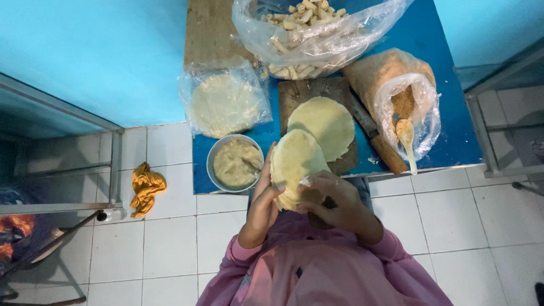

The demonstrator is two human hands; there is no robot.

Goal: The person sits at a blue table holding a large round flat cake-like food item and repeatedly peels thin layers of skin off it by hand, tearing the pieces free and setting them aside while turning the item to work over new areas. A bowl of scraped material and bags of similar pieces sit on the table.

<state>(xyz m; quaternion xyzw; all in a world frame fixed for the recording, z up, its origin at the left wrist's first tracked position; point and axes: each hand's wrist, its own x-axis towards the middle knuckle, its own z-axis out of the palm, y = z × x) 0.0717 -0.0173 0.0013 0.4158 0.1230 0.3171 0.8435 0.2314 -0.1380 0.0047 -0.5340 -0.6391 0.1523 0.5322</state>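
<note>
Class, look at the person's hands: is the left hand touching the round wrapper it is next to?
Touching. The head view shows the left hand cupped against the wrapper edge.

Pale round dough wrapper [294, 161]: soft, matt, floury. Dark brown wooden cutting board [303, 93]: worn, rough grain. Clear plastic bags [317, 42]: thin, glossy, crinkled. Small round metal bowl [211, 161]: dull grey rim. Blue tabletop [442, 136]: smooth, slight sheen. White floor tiles [170, 249]: glazed. Orange cloth [144, 187]: crumpled, matt.
</note>
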